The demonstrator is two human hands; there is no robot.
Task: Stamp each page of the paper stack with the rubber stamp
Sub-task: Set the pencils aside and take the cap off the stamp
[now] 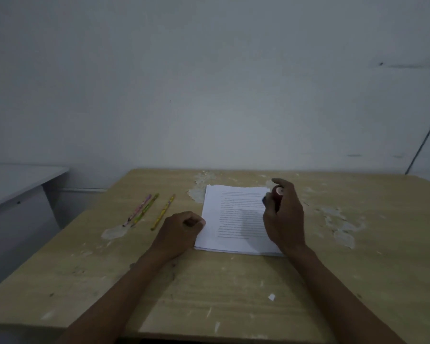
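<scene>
Wood top, head view: I see a pale wooden table [233, 294] with flaked white patches, set against a grey-white wall [209, 83].
Right hand: my feed shows the right hand [284, 217] raised over the right edge of the page, forearm coming in from the lower right, fingers curled round the rubber stamp [278, 196]; the index finger arches over its top.
Stamp position: held near the upper right corner of the paper; I cannot tell whether its face touches the sheet.
Left hand: the left hand [181, 229] lies on the table at the left edge of the stack, fingers clenched into a loose fist, thumb tip touching the paper margin; I see nothing in it.
Paper: one paper stack [236, 219], printed lines on the top sheet, lying in the middle of the table.
Pencils: three pencils [144, 209], side by side, left of the stack and apart from it.
Side furniture: one grey desk [15, 184] at far left.
</scene>
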